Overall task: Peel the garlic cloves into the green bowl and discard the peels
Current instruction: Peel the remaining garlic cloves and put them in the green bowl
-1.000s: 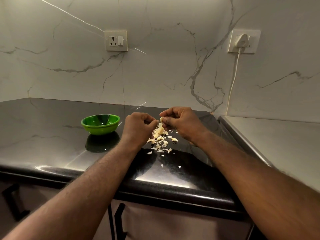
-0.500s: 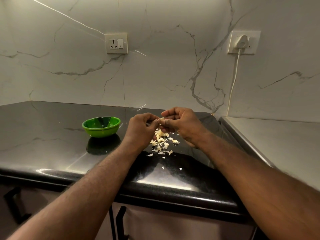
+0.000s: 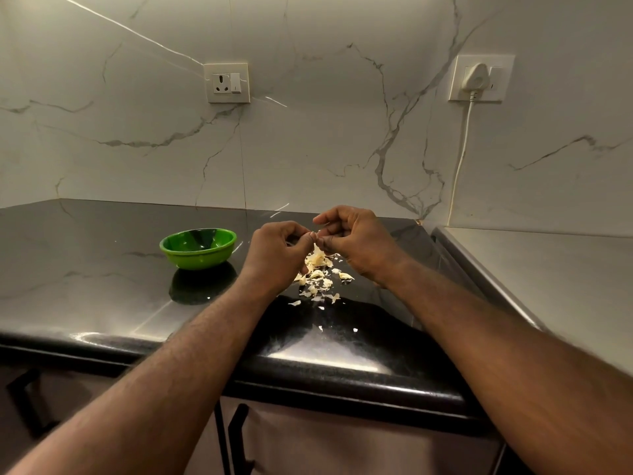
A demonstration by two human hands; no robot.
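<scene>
Garlic clove [image 3: 317, 232], barely visible, pinched between left hand [image 3: 277, 255] and right hand [image 3: 352, 240] above papery peels [image 3: 317, 272] on glossy counter [image 3: 102, 269].

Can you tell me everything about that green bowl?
The green bowl is small, round and shiny, like plastic, bright green outside and darker inside. It stands upright on the black counter, which mirrors it. Pale spots show inside; whether garlic or glints is unclear. Nothing else touches it: the left hand works apart, to its right.
</scene>
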